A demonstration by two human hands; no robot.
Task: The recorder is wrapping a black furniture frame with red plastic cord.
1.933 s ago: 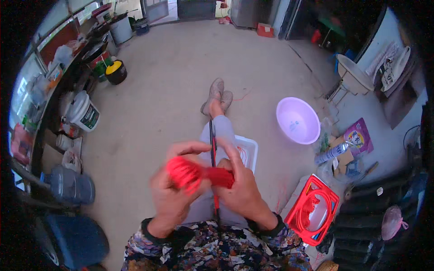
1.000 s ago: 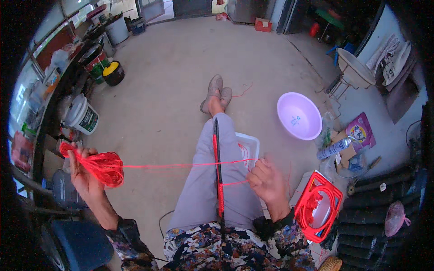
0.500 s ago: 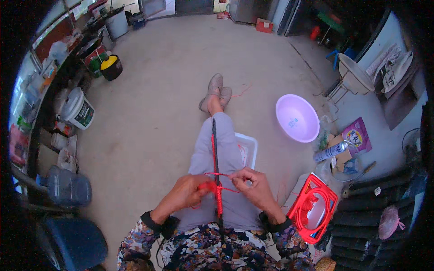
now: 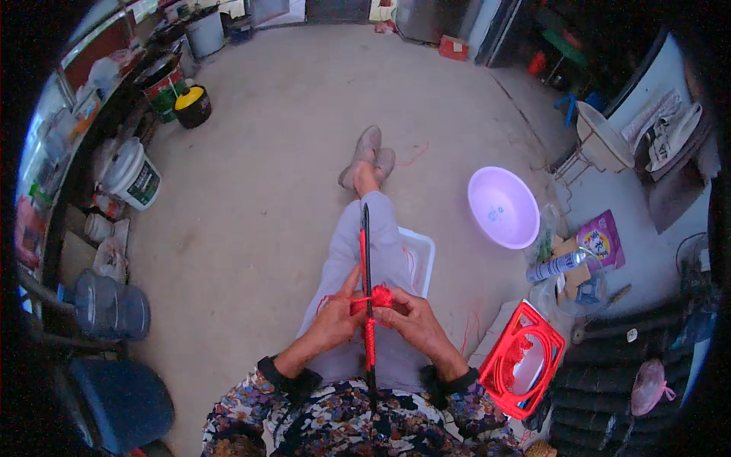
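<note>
A long dark rod [image 4: 365, 251] lies along my outstretched legs, and its near part is wrapped in red cord [image 4: 371, 343]. My left hand [image 4: 335, 318] grips the cord just left of the rod. On the other side, my right hand [image 4: 407, 316] pinches a small red knot [image 4: 381, 295] against the rod. Both hands press close around the rod above my lap.
A white tray [image 4: 421, 255] sits by my right leg. A red basket [image 4: 525, 362] holding red cord stands at my right. A purple basin [image 4: 502, 207], a bottle and packets lie further right. Buckets [image 4: 133, 175], a water jug [image 4: 110, 308] and a blue stool [image 4: 122, 396] line the left.
My left hand had swung far out to the left, pulling the red cord taut. It has come back to the rod, and both hands now tighten the knot there.
</note>
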